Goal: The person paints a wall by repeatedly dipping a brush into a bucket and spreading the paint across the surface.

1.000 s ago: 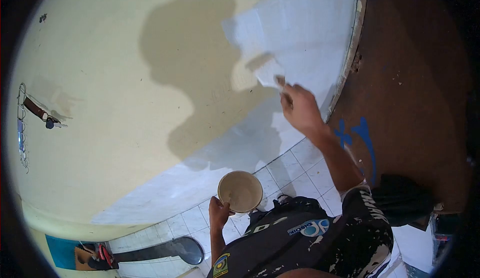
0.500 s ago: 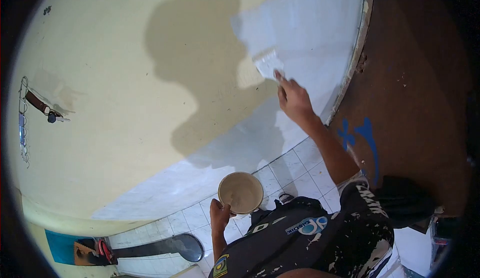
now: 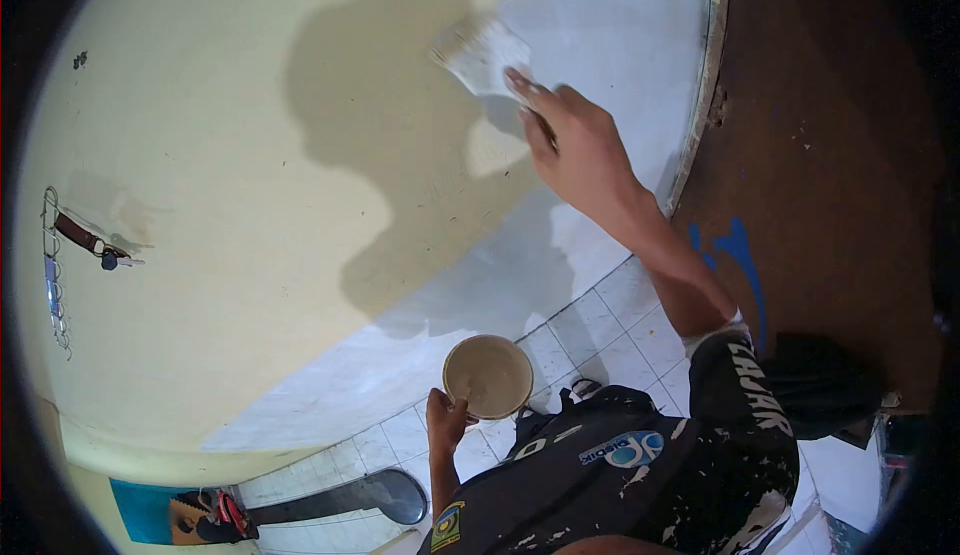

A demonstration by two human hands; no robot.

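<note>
Bucket: it hung at the person's left, near the foot of the wall [image 3: 200, 255], its round mouth [image 3: 505, 360] turned up toward me; I could not make out what lay inside.
Left hand: that hand [image 3: 447, 420] was closed on the bucket's rim, on the side nearest the shirt [image 3: 720, 490], thumb over the edge.
Right hand: the other [image 3: 575, 145] gripped the handle of a broad, flat brush [image 3: 487, 55], out beyond the bucket and to its right.
Brush: well apart from the bucket, on the far side of it from the person's body. Its long axis slanted, handle back toward the right hand, bristles outward and leftward; the right hand was by far the nearer. Whether the bristles met the wall, I couldn't swear.
Wall: cream beyond the bucket and leftward, with a whitish coat [image 3: 630, 55] to the bucket's far right; the bristles sat near where the two met.
Shadow: a dark head shape [image 3: 380, 85] fell on the cream, beyond the bucket.
Door: a brown panel [image 3: 830, 155] stood well to the bucket's right.
</note>
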